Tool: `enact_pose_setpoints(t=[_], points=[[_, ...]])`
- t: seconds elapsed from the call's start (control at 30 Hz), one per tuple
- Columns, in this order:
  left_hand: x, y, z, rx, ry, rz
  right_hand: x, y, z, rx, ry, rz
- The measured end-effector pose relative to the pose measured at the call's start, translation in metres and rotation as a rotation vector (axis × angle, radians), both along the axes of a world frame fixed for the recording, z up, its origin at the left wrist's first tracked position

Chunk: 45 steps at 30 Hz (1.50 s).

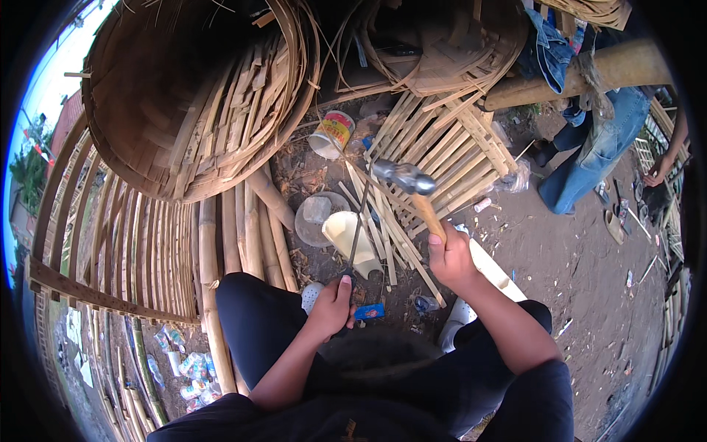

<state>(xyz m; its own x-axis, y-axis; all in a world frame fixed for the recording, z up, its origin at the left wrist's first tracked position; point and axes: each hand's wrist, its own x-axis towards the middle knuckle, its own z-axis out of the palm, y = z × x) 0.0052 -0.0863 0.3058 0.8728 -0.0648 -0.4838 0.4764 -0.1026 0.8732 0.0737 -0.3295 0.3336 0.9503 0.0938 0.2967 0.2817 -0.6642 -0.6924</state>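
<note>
My right hand [453,258] is wrapped round the wooden handle of a hammer [427,215], its rounded metal head raised toward the far side. Lower and to the left, my left hand [331,306] grips the dark handle of a long, thin, dark metal rod-like tool [358,230]. The rod points away from me, in front of a cream curved piece [340,228]; I cannot tell its exact kind. Hammer head and rod appear apart. Behind the hammer lie many split bamboo strips [442,151]. A small blue packet [370,311] is close to my left hand.
Two large woven baskets [132,147] lie on their sides at the far side, one holding strips. A bucket [331,134] and grey stone [317,210] stand before me. Bamboo poles [230,236] and a slatted frame [110,302] are left. Another person in jeans [600,151] is at right.
</note>
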Motion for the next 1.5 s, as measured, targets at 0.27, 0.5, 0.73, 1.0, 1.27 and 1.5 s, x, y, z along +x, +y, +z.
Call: enact_pose_setpoints(t=[0.27,0.5,0.73,1.0,1.27,1.5], points=[[0.005,-0.001,-0.006,-0.004,0.005,0.028,0.002,0.01,-0.008,-0.09,0.203,-0.06],[0.004,0.001,-0.005,-0.008,0.011,0.006,-0.001,0.005,-0.02,-0.115,0.269,-0.033],[-0.002,-0.002,-0.003,0.019,-0.014,-0.027,-0.01,0.007,0.024,0.115,-0.012,-0.007],[0.002,-0.003,-0.008,0.074,-0.018,-0.134,0.003,-0.007,-0.03,-0.164,0.241,-0.058],[-0.009,-0.008,-0.016,0.053,-0.024,-0.075,-0.01,-0.006,-0.026,-0.13,0.227,-0.048],[-0.009,-0.008,-0.013,0.055,-0.023,-0.083,-0.012,-0.009,-0.018,-0.072,0.162,-0.053]])
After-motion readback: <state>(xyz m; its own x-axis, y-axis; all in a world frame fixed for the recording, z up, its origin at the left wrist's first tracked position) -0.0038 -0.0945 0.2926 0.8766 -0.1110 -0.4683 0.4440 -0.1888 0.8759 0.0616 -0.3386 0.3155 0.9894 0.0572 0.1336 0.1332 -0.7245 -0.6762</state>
